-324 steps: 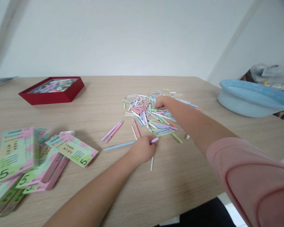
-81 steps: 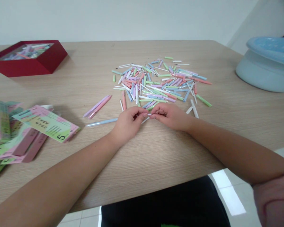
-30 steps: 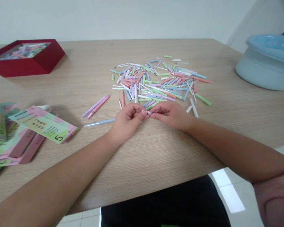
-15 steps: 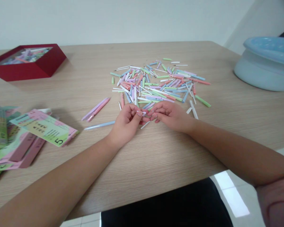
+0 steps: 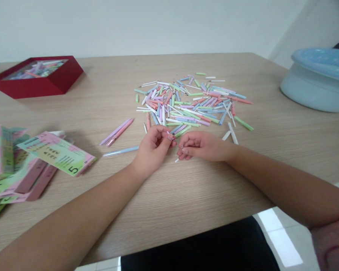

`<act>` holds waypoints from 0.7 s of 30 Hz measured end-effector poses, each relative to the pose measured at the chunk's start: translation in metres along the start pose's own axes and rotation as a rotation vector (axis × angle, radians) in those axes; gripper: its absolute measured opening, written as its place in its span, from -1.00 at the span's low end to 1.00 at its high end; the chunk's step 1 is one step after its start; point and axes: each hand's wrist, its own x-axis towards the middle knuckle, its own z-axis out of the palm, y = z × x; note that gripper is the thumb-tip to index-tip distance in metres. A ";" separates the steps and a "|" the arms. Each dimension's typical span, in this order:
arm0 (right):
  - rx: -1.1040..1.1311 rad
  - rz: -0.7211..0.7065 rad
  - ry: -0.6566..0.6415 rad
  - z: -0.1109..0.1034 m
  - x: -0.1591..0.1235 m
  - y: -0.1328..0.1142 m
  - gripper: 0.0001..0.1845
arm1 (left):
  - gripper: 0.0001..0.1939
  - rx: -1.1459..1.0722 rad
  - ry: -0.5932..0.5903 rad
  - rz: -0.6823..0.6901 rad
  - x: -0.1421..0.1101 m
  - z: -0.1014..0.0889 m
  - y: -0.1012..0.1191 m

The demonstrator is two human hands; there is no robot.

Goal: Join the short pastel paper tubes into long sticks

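Note:
My left hand (image 5: 153, 148) is closed in a pinch, thumb against forefinger, on a small pen part (image 5: 168, 132) that shows pale and purplish at the fingertips; most of it is hidden. Just right of it, my right hand (image 5: 202, 146) is curled with thumb and fingers together. From under those fingers pokes a thin white stick end (image 5: 176, 160); I cannot tell whether they grip it. Directly beyond both hands spreads a loose heap of pastel pen parts (image 5: 186, 114), with caps, barrels and white refills mixed together.
Left of my hands lie two assembled-looking pens (image 5: 116, 132), pink and purple, and a blue pen (image 5: 121, 151). Printed pen boxes (image 5: 56, 152) are piled at the left. A red box (image 5: 53, 83) of pen parts stands far left, a pale blue stool-like object (image 5: 313, 88) at right.
My hands have drawn apart; the right moved slightly right and down, away from the left fingertips. The white stick end below the right fingers has shifted too. The view tilted a little.

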 end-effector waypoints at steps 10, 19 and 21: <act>-0.175 -0.184 0.181 -0.001 0.006 0.011 -0.84 | -0.78 0.226 -0.002 0.075 -0.001 -0.001 0.004; -0.414 -0.306 0.349 -0.006 0.006 0.009 -0.79 | -0.85 0.292 -0.006 0.028 -0.003 0.002 0.006; -0.443 -0.322 0.341 -0.006 0.005 0.007 -0.82 | -0.85 0.292 0.002 0.026 -0.003 0.002 0.006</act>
